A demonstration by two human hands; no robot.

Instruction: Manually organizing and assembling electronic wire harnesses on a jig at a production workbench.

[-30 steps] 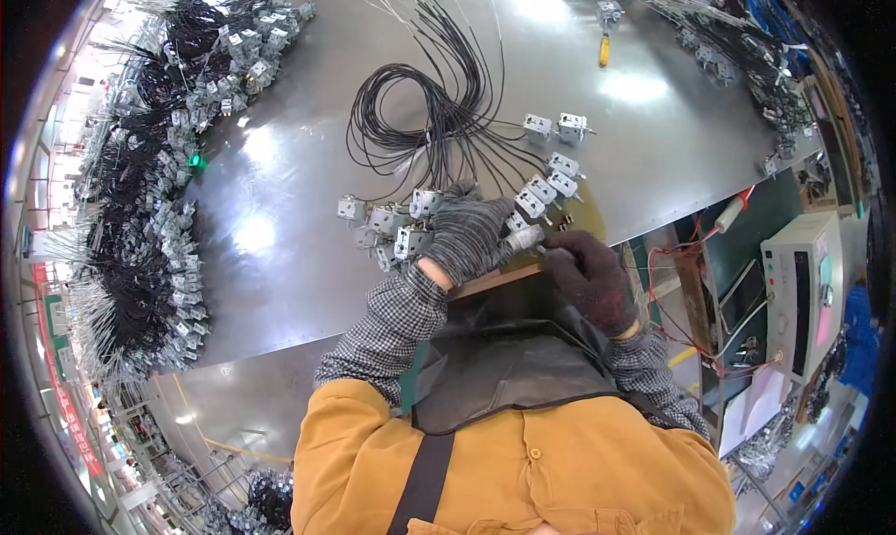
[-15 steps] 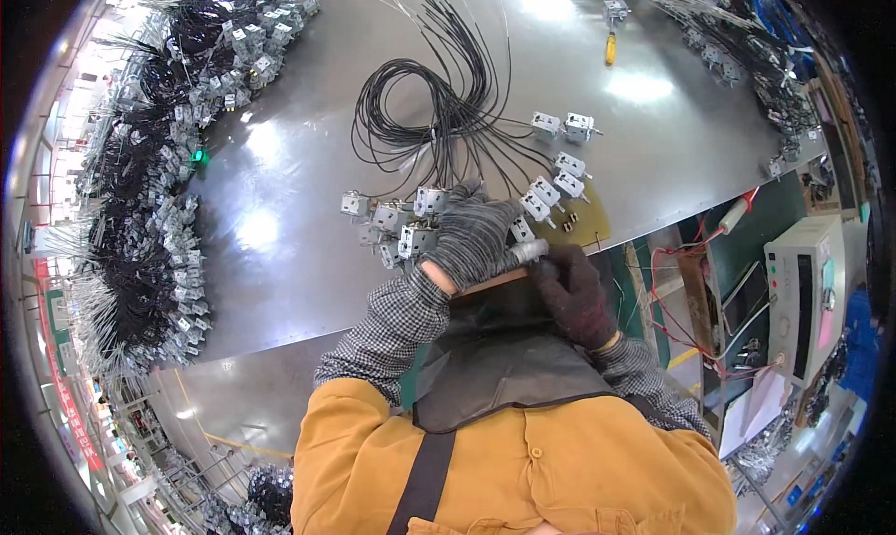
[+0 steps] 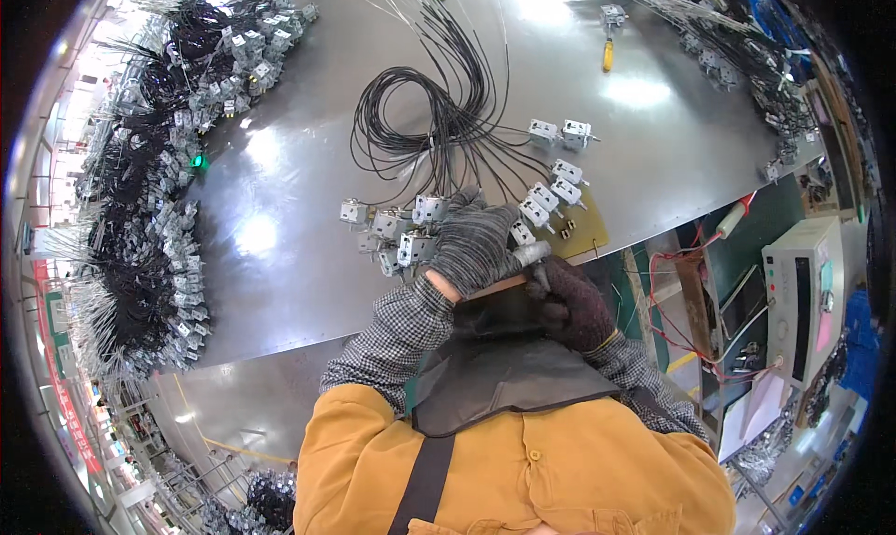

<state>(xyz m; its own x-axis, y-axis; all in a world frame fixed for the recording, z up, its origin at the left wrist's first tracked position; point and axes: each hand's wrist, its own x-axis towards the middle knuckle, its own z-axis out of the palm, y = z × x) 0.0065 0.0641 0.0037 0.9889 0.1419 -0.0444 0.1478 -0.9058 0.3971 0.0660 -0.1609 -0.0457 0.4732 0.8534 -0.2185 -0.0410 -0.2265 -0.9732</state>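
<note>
At the table's near edge, my left hand (image 3: 474,241), in a grey striped glove, is closed among small silver metal boxes with stub shafts. Its thumb, wrapped in white, points right; whatever its fingers hold is hidden. Boxes cluster on its left (image 3: 415,247), and one box (image 3: 522,232) lies right beside its fingers. My right hand (image 3: 571,304), in a dark maroon glove, is curled just below the left thumb's tip; its grip is too dark to make out. Black cables (image 3: 439,115) run from the boxes into a loose coil beyond the hands.
More boxes (image 3: 567,192) stand right of my hands, beside a yellowish board (image 3: 590,227) with small brass-coloured parts. A yellow-handled screwdriver (image 3: 608,55) lies farther off. Heaped cabled boxes (image 3: 149,208) line the table's left side. A beige instrument (image 3: 805,297) with red leads stands at right.
My right hand has shifted slightly up and left, its fingers more curled near the left thumb. My left hand stays almost in place, moved slightly down.
</note>
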